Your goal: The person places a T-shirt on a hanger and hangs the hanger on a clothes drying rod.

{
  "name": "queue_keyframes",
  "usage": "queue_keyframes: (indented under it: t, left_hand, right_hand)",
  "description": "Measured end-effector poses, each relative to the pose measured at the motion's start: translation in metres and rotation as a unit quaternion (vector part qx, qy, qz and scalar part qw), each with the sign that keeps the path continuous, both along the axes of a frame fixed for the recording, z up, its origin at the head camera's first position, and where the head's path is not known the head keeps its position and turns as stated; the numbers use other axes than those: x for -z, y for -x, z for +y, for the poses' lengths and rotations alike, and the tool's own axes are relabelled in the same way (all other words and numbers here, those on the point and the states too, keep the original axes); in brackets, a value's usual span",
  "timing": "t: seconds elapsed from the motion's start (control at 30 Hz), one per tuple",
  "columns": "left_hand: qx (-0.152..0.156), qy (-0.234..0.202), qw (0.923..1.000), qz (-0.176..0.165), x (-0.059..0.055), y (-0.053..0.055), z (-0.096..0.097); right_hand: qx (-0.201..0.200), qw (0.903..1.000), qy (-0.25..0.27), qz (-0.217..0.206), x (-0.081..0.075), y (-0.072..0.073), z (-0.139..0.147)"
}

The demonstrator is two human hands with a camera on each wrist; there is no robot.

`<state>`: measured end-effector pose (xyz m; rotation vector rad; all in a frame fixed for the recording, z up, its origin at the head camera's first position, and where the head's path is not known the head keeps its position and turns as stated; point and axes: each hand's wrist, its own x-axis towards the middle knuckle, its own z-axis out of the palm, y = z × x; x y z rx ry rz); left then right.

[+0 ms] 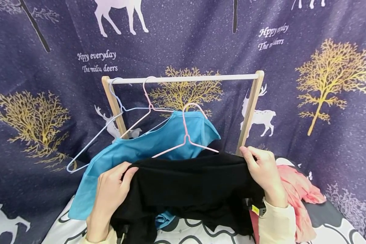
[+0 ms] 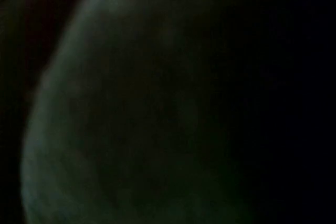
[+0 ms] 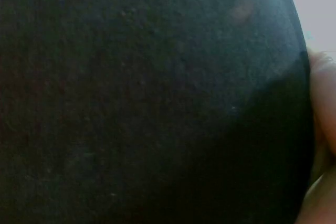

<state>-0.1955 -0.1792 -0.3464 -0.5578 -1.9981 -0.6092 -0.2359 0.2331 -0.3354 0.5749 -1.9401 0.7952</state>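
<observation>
Both hands hold a black garment (image 1: 192,183) stretched sideways in front of the rack. My left hand (image 1: 113,186) pinches its upper left corner between thumb and fingers, while my right hand (image 1: 263,167) grips the upper right corner. A pink hanger (image 1: 186,135) rises from the garment's top edge; its lower part is hidden by the black cloth, and its hook shows below the rail. In the left wrist view, dark blur fills most of the picture. Dark cloth (image 3: 157,98) covers most of the right wrist view, with fingers (image 3: 324,98) at its right edge.
Behind the garment stands a rack with a white rail (image 1: 183,79) and wooden posts (image 1: 250,112). A blue garment (image 1: 146,145) hangs aslant on another pink hanger (image 1: 147,98), beside a bare light-blue hanger (image 1: 93,139). Pink cloth (image 1: 299,193) lies at right on the patterned bedding (image 1: 189,234).
</observation>
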Motion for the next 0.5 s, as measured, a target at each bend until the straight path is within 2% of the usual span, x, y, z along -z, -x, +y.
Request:
queue_keyframes:
  t: [0.1, 0.17, 0.37, 0.5]
  left_hand:
    - [0.005, -0.003, 1.0000, 0.003, 0.001, 0.001, -0.005]
    - [0.005, -0.009, 0.9999, 0.003, 0.001, 0.002, -0.009]
    - [-0.006, -0.022, 0.9997, 0.000, 0.002, 0.001, -0.019]
    - [-0.031, -0.030, 0.9990, -0.011, 0.001, 0.000, -0.027]
  right_hand:
    - [-0.018, 0.9998, 0.011, -0.004, 0.002, 0.003, 0.001]
    - [-0.012, 0.9996, 0.023, -0.012, 0.003, 0.005, 0.004]
    - [0.048, 0.9940, 0.074, -0.064, 0.011, 0.006, 0.024]
    - [0.098, 0.9796, 0.137, -0.111, 0.014, 0.007, 0.037]
